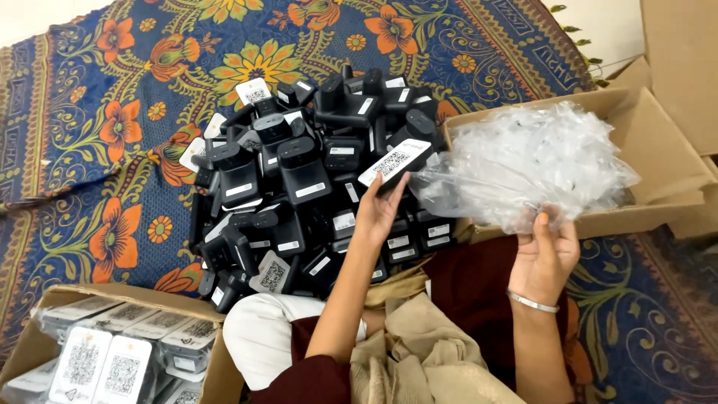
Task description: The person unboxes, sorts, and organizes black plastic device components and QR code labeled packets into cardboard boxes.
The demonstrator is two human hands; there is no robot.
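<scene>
Left hand (378,213) grips a black device (395,164); right hand (544,258) pinches a clear bag (516,202) at the bag-filled box (658,150).

Two cardboard boxes (658,142), one heap of black devices (299,179), two hands (378,209)

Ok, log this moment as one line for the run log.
left hand: holds black device | right hand: grips clear plastic bag | black device pile on floral cloth
</scene>
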